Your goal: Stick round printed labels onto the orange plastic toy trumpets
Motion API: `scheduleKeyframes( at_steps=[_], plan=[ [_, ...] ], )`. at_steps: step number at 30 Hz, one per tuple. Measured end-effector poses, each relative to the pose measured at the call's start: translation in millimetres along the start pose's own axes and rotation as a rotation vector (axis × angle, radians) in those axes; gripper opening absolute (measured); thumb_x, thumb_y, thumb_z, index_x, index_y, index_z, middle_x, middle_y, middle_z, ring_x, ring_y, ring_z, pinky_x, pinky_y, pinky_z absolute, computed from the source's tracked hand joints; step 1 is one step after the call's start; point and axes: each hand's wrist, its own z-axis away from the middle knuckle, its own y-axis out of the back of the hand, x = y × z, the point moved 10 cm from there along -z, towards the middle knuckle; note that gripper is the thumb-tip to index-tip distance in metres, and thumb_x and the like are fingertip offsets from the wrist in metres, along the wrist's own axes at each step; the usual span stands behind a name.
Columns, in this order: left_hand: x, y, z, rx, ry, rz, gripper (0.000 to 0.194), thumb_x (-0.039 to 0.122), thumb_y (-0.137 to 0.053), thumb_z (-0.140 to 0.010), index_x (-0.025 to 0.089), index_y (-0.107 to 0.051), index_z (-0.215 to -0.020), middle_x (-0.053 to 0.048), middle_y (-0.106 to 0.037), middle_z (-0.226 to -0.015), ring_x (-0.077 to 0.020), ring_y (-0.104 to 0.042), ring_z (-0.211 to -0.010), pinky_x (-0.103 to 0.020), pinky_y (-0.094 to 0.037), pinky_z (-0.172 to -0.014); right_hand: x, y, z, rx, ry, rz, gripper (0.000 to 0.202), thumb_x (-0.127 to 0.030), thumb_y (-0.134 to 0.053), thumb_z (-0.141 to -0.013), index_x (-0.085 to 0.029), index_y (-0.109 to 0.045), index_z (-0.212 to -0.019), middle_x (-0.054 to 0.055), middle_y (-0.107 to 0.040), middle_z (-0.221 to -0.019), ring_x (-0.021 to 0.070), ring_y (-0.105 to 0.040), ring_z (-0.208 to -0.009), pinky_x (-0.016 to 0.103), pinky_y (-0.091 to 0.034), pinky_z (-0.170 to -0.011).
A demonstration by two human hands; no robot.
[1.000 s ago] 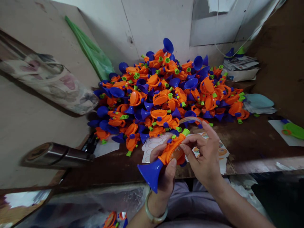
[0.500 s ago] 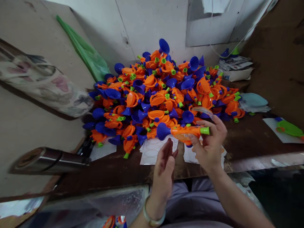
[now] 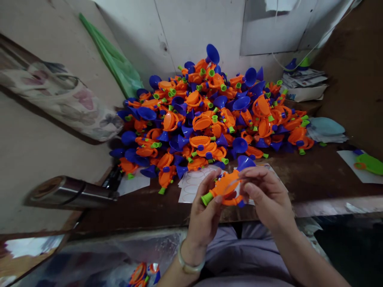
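A toy trumpet [image 3: 226,185] with an orange body, blue bell and green mouthpiece lies in my left hand [image 3: 205,211]. The left fingers and thumb close around its mouthpiece end, and the bell points up and away. My right hand [image 3: 266,195] is at the bell end, its thumb and fingers pinching a thin see-through film [image 3: 235,183]. That film lies over or just above the flat orange oval face; whether it touches is unclear. Sheets printed with oval outlines [image 3: 191,187] lie on the table behind my left hand.
A big heap of toy trumpets [image 3: 203,123] fills the back of the brown table [image 3: 317,171]. To the left are a steel flask [image 3: 74,192] and a hanging floral bag [image 3: 74,99]. Light-blue oval pieces [image 3: 327,126] and a green toy part [image 3: 369,162] are at right.
The trumpet has passed from my right hand into my left and turned, its mouthpiece now toward the left. My right hand keeps the clear film and has brought it down to the trumpet's face.
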Motion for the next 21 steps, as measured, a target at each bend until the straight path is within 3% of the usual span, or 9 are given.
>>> scheduleKeyframes(
  at_steps=[1,3,8,12,21],
  plan=[
    [0,-2.4,0,-0.012,0.017,0.019,0.052,0.036,-0.089,-0.086,0.038,-0.075,-0.135,-0.009,-0.064,-0.158,-0.0322,-0.069,-0.137,-0.038,-0.064,-0.102,3,6,-4,0.04,-0.03,0.02,0.019,-0.042,-0.085,-0.091,-0.026,-0.074,-0.092,-0.001,-0.072,-0.084,0.0089,-0.062,-0.057,0.018,-0.054,-0.049],
    [3,-6.0,0,-0.029,0.007,0.014,0.051,0.033,-0.09,-0.085,0.037,-0.076,-0.133,-0.009,-0.066,-0.156,-0.0307,-0.07,-0.136,-0.036,-0.063,-0.103,10,11,-10,0.054,-0.087,0.089,0.029,-0.046,-0.09,-0.085,-0.023,-0.072,-0.082,-0.004,-0.064,-0.066,0.0073,-0.052,-0.048,0.017,-0.047,-0.044],
    [16,-12.5,4,-0.072,-0.113,-0.058,0.047,0.031,-0.09,-0.083,0.033,-0.08,-0.129,-0.01,-0.062,-0.159,-0.0353,-0.063,-0.143,-0.042,-0.059,-0.112,18,16,-10,0.071,-0.118,0.219,0.035,-0.052,-0.09,-0.079,-0.023,-0.071,-0.08,-0.002,-0.067,-0.067,0.0115,-0.059,-0.056,0.021,-0.053,-0.051],
    [19,-14.3,5,-0.086,-0.141,-0.122,0.05,0.033,-0.09,-0.082,0.029,-0.079,-0.13,-0.014,-0.064,-0.157,-0.0376,-0.065,-0.14,-0.047,-0.059,-0.112,20,15,-8,0.067,-0.121,0.222,0.035,-0.053,-0.089,-0.079,-0.023,-0.071,-0.08,-0.002,-0.068,-0.067,0.0128,-0.061,-0.058,0.022,-0.054,-0.052],
    [27,-16.2,8,-0.09,-0.219,-0.19,0.044,0.03,-0.087,-0.087,0.033,-0.078,-0.13,-0.011,-0.068,-0.153,-0.0341,-0.064,-0.142,-0.047,-0.055,-0.116,19,12,-8,0.048,-0.127,0.185,0.025,-0.041,-0.087,-0.081,-0.023,-0.07,-0.08,-0.003,-0.067,-0.067,0.0111,-0.059,-0.058,0.02,-0.052,-0.052]
  ],
)
